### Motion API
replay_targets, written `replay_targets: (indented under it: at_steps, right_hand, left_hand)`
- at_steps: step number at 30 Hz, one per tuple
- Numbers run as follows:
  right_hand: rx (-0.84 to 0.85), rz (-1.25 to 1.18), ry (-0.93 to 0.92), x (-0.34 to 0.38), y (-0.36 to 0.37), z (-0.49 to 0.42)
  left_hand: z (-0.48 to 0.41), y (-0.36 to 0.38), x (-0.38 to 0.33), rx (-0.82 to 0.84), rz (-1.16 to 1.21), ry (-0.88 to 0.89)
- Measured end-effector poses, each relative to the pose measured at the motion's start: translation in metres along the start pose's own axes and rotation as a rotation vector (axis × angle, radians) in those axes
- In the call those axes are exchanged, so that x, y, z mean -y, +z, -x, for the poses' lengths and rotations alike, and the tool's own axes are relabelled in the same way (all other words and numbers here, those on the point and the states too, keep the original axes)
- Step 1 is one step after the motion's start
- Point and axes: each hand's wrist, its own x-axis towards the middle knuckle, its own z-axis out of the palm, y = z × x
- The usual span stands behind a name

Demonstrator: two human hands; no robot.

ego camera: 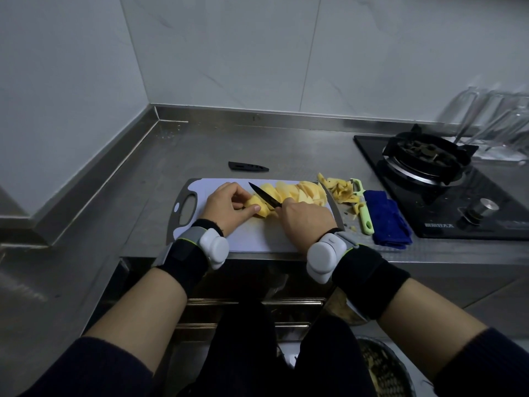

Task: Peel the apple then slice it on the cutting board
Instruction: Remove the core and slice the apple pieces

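A white cutting board (252, 239) with a grey rim lies on the steel counter. My left hand (226, 206) pins a peeled yellow apple piece (259, 209) against the board. My right hand (306, 222) grips a black-bladed knife (264, 195), whose blade rests on that piece with the tip pointing up and left. Several cut apple slices (297, 191) lie in a row along the board's far side. A pile of apple peels (340, 190) sits just off the board's right edge.
A green peeler (363, 213) and a folded blue cloth (388, 219) lie right of the board. The black knife sheath (248, 166) rests behind it. A gas stove (440, 179) fills the right side. Walls close the corner at the left and back.
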Motion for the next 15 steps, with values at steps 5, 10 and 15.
replay_targets:
  at_steps: [5, 10, 15]
  right_hand:
    - [-0.002, 0.027, -0.016, 0.0006, -0.0010, 0.0026]
    - [-0.010, 0.040, -0.034, -0.0006, 0.0015, 0.0046]
    - [-0.021, 0.058, -0.048, -0.0015, 0.0017, 0.0056]
  left_hand:
    - [0.0011, 0.0004, -0.0012, -0.008, 0.012, 0.000]
    - [0.0028, 0.0009, -0.0040, -0.017, 0.028, 0.008]
    - [0.0030, 0.0002, -0.0045, -0.013, 0.014, 0.013]
